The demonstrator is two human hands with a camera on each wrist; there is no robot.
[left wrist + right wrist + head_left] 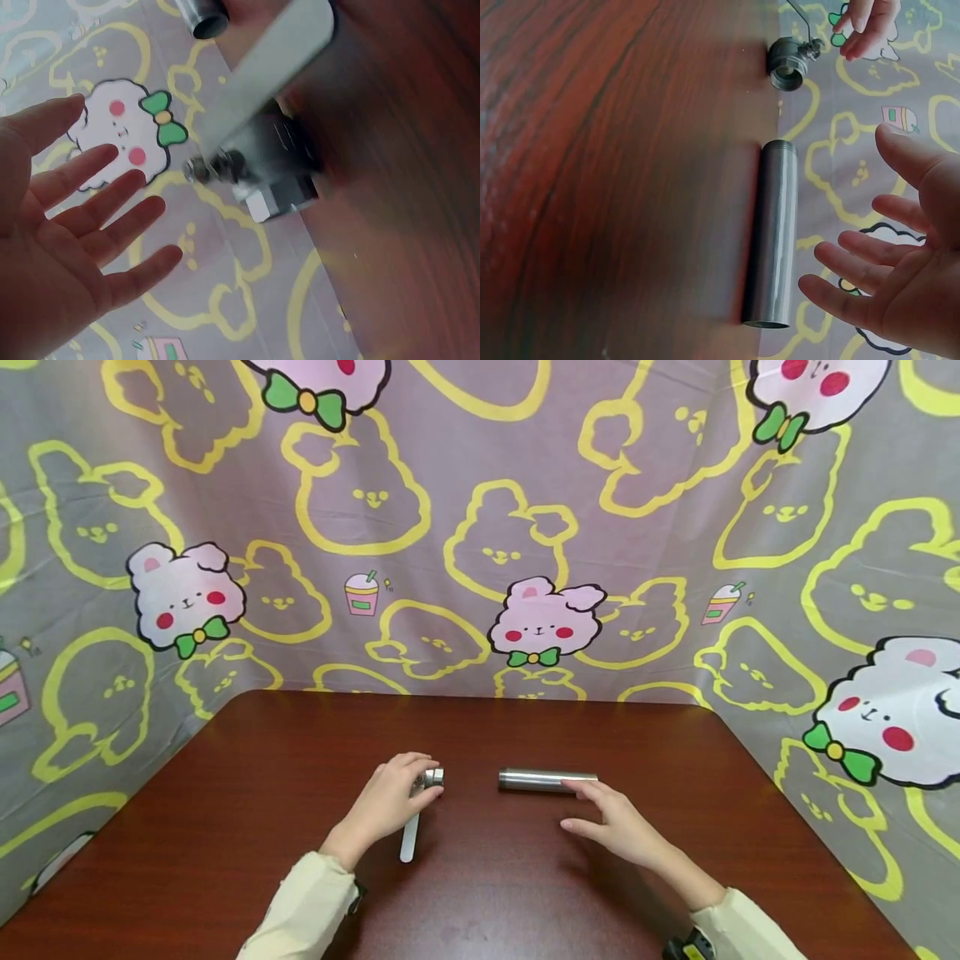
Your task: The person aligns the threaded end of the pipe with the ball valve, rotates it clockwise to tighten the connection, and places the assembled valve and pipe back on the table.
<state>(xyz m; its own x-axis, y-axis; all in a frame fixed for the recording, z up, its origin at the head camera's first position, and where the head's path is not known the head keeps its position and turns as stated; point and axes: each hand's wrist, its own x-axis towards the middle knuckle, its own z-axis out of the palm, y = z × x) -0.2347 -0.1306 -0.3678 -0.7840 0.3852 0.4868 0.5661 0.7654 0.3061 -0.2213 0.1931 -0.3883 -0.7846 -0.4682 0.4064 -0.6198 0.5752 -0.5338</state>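
Observation:
A metal ball valve (pixel 434 777) with a flat lever handle (pixel 408 840) rests on the table, partly hidden in the head view by my left hand (pixel 390 797). In the left wrist view, that hand's fingers are spread apart from the valve (pixel 274 161). To the right lies a shiny steel pipe (pixel 536 780), whose threaded end (pixel 780 145) points toward the valve's round opening (pixel 786 77). My right hand (pixel 622 831) hovers by the pipe's near right end. In the right wrist view its fingers are extended, with a gap between them and the pipe.
A dark reddish-brown wooden table (pixel 465 893) carries both metal parts. Patterned fabric (pixel 450 543) with cartoon rabbits hangs behind it and along both sides.

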